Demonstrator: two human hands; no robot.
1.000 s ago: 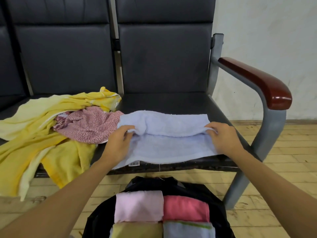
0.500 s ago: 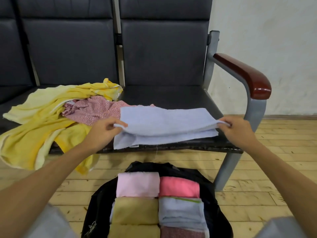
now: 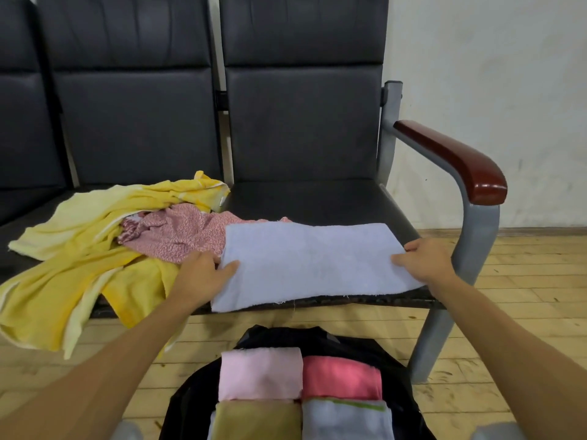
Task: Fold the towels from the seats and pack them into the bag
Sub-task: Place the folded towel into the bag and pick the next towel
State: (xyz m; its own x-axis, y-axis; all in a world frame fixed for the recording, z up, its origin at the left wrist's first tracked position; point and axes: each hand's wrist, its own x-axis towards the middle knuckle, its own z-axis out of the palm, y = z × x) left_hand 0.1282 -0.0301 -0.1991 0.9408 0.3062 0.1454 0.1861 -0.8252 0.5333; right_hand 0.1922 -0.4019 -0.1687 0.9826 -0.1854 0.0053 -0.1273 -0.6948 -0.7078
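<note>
A pale lavender towel (image 3: pixel 311 265) lies folded in half, flat along the front edge of the right-hand black seat (image 3: pixel 311 201). My left hand (image 3: pixel 200 277) holds its left end, thumb on top and fingers behind the edge. At the right end my right hand (image 3: pixel 425 262) pinches the towel the same way. On the floor below stands an open black bag (image 3: pixel 397 354) holding several folded towels: pale pink (image 3: pixel 260 373), coral (image 3: pixel 343 377), olive (image 3: pixel 257 420) and light blue (image 3: pixel 346 420).
A crumpled yellow towel (image 3: pixel 63 274) sprawls over the neighbouring seat and hangs off its front. A pink patterned towel (image 3: pixel 178 230) lies on it, touching the lavender towel. A grey frame with a red-brown armrest (image 3: pixel 454 160) closes the right side. The floor is wooden planks.
Both hands drew the towel's far edge toward me over the near half and laid it down; the raised fold now lies flat on the seat front.
</note>
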